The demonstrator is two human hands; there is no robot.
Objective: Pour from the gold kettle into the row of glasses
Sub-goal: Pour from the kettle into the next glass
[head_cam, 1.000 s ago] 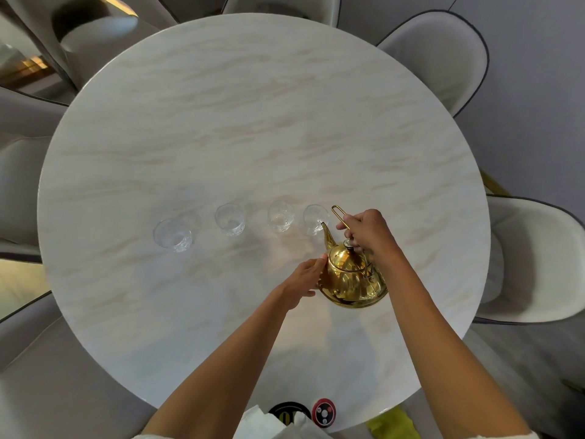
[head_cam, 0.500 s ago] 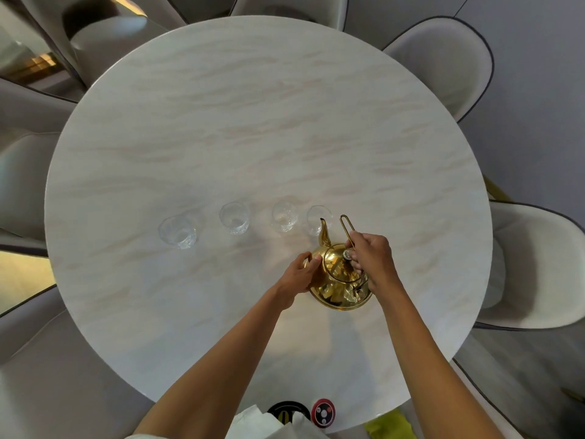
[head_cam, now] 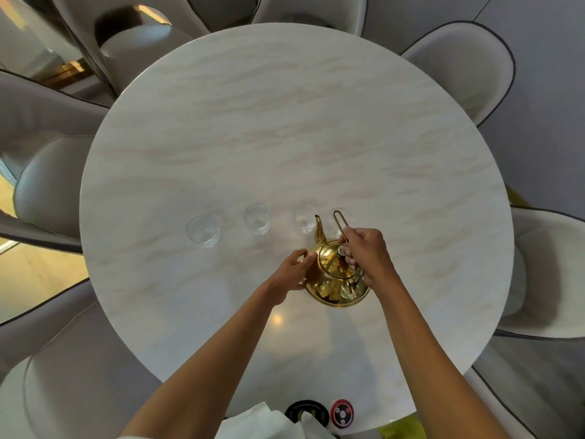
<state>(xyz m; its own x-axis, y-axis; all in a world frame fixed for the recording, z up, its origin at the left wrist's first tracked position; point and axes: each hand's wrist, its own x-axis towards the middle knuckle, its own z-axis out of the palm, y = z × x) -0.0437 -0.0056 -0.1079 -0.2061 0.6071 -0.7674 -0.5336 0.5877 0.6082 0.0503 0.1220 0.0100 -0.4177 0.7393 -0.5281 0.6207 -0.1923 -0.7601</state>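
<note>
The gold kettle [head_cam: 332, 280] is near the middle of the round marble table [head_cam: 285, 137], its spout pointing away toward the row of glasses. My right hand [head_cam: 367, 258] grips its thin wire handle and rests by the lid knob. My left hand [head_cam: 294, 274] presses against the kettle's left side. Several clear glasses stand in a row beyond it: a left glass [head_cam: 203, 231], a second glass [head_cam: 257, 218], a third glass [head_cam: 304, 218] just left of the spout tip, and a fourth glass [head_cam: 343, 215] partly hidden behind the handle.
Padded grey chairs ring the table, one at the right [head_cam: 550, 274] and one at the far right [head_cam: 462, 68]. At the near table edge lie white paper [head_cam: 256, 423], a black round object [head_cam: 305, 413] and a red round object [head_cam: 342, 413].
The kettle has shifted left along the row, its spout going from the rightmost glass toward the third one. My left hand has closed in onto the kettle's side. The view has also shifted.
</note>
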